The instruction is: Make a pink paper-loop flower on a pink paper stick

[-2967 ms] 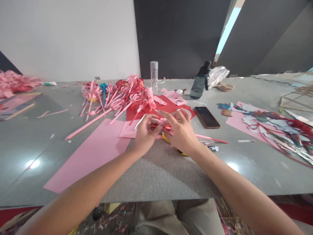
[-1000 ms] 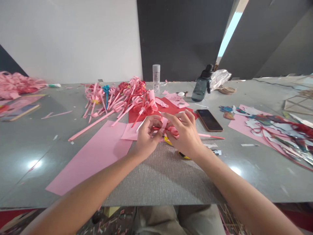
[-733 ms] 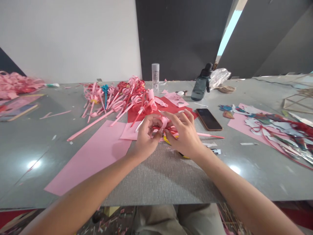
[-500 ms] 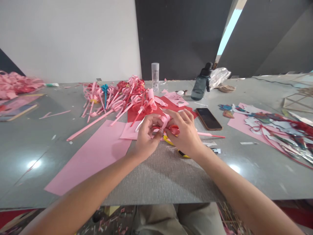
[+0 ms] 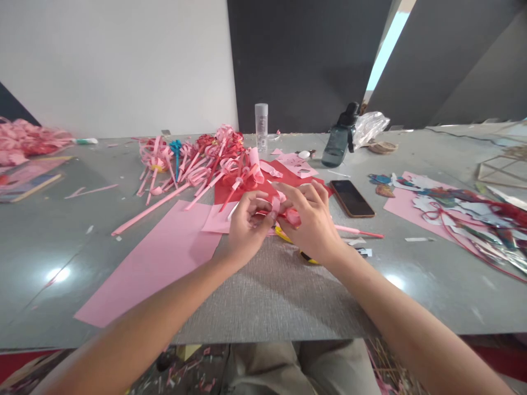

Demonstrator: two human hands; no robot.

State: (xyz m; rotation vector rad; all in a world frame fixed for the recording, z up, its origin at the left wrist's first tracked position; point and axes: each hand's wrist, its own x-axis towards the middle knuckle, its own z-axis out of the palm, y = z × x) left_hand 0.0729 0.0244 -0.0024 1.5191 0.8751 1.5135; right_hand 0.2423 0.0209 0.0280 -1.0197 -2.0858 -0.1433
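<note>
Between my two hands is a pink paper flower [image 5: 276, 205] made of curled strips, its pink and red rolled stem [image 5: 359, 230] sticking out to the right behind my right hand. My left hand [image 5: 250, 226] pinches a strip of the flower between thumb and fingers. From the other side, my right hand [image 5: 309, 220] closes round the flower; its fingertips are partly hidden. Just beneath sits a yellow and black tool [image 5: 283, 235], mostly covered. Pink paper [image 5: 156, 263] and red paper [image 5: 222, 193] lie beside and behind my hands.
Several finished paper flowers [image 5: 206, 164] are heaped at the back left. Behind stand a clear bottle [image 5: 261, 129] and a dark water bottle [image 5: 335, 144]. A phone [image 5: 352, 198] lies to the right, then cut-outs and red cord [image 5: 465, 214]. A pink pile [image 5: 28, 142] is far left.
The pink strip at my left fingertips has shifted and stands more upright. The stem's end has moved slightly right and down. Both hands stay nearly in place.
</note>
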